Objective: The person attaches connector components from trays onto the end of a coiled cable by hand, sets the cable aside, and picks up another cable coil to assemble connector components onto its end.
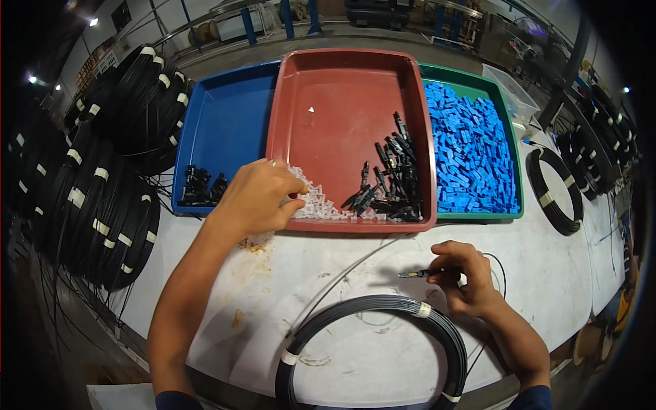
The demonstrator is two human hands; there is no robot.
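My left hand reaches over the near left corner of the red tray. Its thumb and fingertips are drawn together beside a heap of small clear plastic pieces, and anything pinched there is hidden. Above the white table, my right hand grips a slim black cable connector, whose tip points left. Below the hands lies a coil of black cable, bound with white tape and partly cut off by the lower edge. Black connector parts are piled along the red tray's right side.
A blue tray on the left has some black parts in its near end. On the right, a green tray holds many small blue pieces. Another cable coil lies at far right; large taped coils stack at left.
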